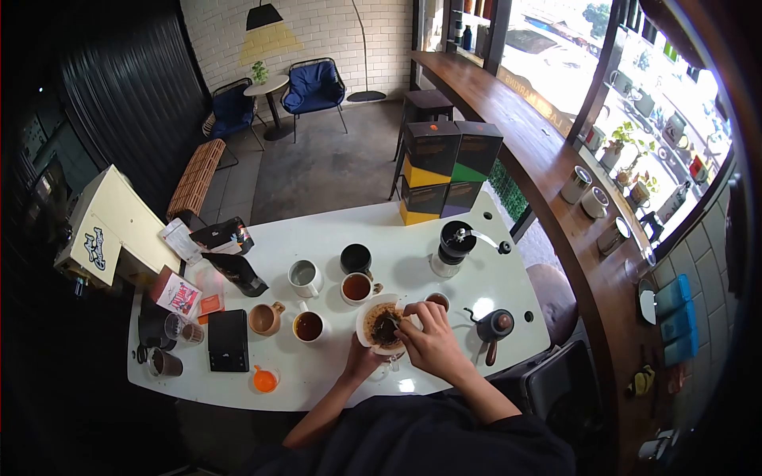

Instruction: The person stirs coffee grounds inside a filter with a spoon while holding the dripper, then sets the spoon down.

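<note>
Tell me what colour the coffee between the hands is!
The coffee is mostly dark brown, clearest in the head view.

Dark Top, Bare Arms

The person wears a dark top (413,440), black or nearly black. The cloth looks soft and plain, with some folds in it. It shows right by the near edge of the worktop (214,390). The right sleeve (533,436) is dark too, just like the rest. Both forearms (475,387) are bare. They look slim and get thinner toward the wrists. The left hand (365,362) and the right hand (434,345) are bare as well. The left sleeve is too dark to see well.
</note>
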Demonstrator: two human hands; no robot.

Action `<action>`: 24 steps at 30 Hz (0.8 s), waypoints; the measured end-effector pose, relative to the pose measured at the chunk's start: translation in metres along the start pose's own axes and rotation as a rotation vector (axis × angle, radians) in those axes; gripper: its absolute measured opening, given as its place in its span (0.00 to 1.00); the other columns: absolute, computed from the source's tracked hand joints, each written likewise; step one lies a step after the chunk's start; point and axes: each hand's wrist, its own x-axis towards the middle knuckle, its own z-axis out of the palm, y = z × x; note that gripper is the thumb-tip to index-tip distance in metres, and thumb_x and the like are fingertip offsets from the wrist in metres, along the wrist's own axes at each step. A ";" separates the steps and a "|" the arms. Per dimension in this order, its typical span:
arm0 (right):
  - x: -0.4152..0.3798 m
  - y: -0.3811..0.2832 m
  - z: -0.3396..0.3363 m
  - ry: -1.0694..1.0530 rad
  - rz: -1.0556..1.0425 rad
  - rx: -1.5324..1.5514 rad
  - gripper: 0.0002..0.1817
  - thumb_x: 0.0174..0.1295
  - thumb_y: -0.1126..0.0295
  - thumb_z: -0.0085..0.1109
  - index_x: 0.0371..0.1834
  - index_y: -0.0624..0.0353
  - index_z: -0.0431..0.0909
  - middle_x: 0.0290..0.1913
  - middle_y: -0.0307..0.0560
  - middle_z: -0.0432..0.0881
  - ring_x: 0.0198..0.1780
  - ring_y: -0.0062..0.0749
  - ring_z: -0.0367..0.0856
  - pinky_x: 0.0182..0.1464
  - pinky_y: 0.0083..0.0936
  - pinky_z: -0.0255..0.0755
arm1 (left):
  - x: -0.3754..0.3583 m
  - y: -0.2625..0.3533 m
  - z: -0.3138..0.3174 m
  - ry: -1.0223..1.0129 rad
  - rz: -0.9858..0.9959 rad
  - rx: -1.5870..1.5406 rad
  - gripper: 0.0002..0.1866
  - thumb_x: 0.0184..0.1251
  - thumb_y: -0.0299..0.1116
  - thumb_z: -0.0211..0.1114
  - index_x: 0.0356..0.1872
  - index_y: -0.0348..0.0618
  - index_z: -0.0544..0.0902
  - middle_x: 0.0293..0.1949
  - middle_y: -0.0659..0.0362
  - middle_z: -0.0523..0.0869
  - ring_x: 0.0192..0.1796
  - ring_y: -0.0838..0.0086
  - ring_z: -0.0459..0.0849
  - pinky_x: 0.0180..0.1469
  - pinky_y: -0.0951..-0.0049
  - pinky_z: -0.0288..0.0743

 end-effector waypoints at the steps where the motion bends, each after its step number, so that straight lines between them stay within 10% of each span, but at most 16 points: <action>1: 0.000 0.002 0.001 0.002 -0.001 -0.004 0.07 0.63 0.71 0.68 0.41 0.61 0.83 0.54 0.51 0.77 0.57 0.49 0.74 0.60 0.45 0.69 | -0.001 0.000 0.001 0.009 -0.013 -0.001 0.31 0.50 0.25 0.84 0.59 0.38 0.83 0.53 0.54 0.91 0.54 0.64 0.91 0.58 0.63 0.84; 17: -0.007 0.037 0.004 -0.023 -0.085 0.204 0.07 0.62 0.72 0.70 0.42 0.59 0.84 0.56 0.52 0.76 0.57 0.51 0.74 0.59 0.47 0.69 | -0.010 -0.008 0.005 -0.037 -0.177 -0.002 0.38 0.61 0.27 0.78 0.72 0.42 0.71 0.68 0.56 0.81 0.65 0.67 0.84 0.68 0.64 0.80; 19: -0.009 0.040 0.007 -0.040 -0.093 0.188 0.07 0.63 0.71 0.69 0.42 0.59 0.85 0.56 0.52 0.76 0.57 0.51 0.74 0.59 0.46 0.69 | -0.008 -0.001 0.008 0.055 -0.457 -0.553 0.38 0.61 0.29 0.79 0.72 0.42 0.72 0.67 0.56 0.82 0.65 0.68 0.84 0.68 0.64 0.80; 24: -0.007 0.042 0.012 0.046 -0.132 0.154 0.08 0.61 0.65 0.73 0.40 0.53 0.88 0.55 0.49 0.78 0.58 0.49 0.75 0.58 0.45 0.68 | -0.012 -0.018 0.004 -0.012 -0.248 -0.120 0.39 0.62 0.30 0.79 0.74 0.41 0.70 0.67 0.56 0.81 0.67 0.68 0.83 0.68 0.63 0.81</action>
